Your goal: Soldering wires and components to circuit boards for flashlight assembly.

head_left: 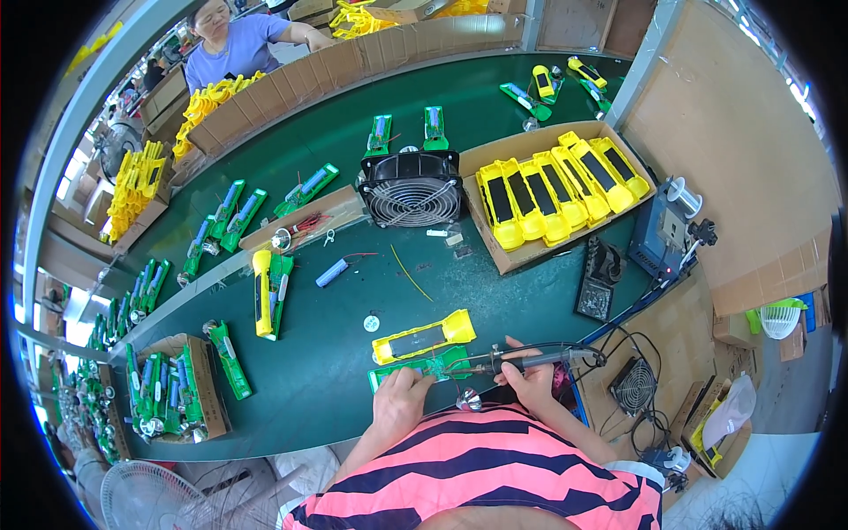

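Observation:
My right hand (528, 386) is closed round the handle of a soldering iron (552, 357), whose tip points left over a green torch housing (450, 359) near the table's front edge. My left hand (402, 399) has its fingers pinched together at the left part of that housing; what lies between them is hidden. A yellow casing half (450, 328) with a dark panel rests just beyond the green housing, joined or close to it. Near the housing's front edge sits a shiny reflector lamp head (468, 400).
A cardboard box of yellow casings (508, 231) stands at the back right, beside a fan (412, 193). Right of it are a soldering station (658, 234) and iron stand (598, 287). A box of green housings (210, 389) sits left. A co-worker (234, 44) works beyond the conveyor.

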The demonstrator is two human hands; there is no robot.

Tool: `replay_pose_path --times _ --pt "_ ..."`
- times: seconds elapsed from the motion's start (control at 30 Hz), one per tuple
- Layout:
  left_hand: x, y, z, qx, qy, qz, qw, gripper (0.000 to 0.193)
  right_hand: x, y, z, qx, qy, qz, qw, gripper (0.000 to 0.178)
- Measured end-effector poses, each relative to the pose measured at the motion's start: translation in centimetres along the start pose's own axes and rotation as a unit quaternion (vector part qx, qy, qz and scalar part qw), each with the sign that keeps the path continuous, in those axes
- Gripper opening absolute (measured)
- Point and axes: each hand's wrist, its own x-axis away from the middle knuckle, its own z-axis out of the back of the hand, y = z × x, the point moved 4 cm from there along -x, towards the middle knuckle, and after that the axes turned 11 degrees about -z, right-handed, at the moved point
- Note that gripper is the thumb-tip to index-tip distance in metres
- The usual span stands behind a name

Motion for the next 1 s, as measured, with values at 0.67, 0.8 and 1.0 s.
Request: replay_pose_path --times 0.67,0.8,1.0 --pt "0.7 -8.3 1.2 -0.064 0.093 0.164 0.98 0.028 -0.1 -0.8 3.2 -0.012 0.047 0.133 0.99 0.033" --pt "5.0 -3.8 1.4 -0.072 0.147 0.046 0.986 0.039 -0.4 -1.0 4.9 -0.015 0.09 0.126 0.988 0.034" --pt "2.2 -4.9 0.8 0.071 0.052 -0.053 0.995 0.052 -1.9 -1.8 6.4 -0.016 0.124 0.113 0.986 0.037"
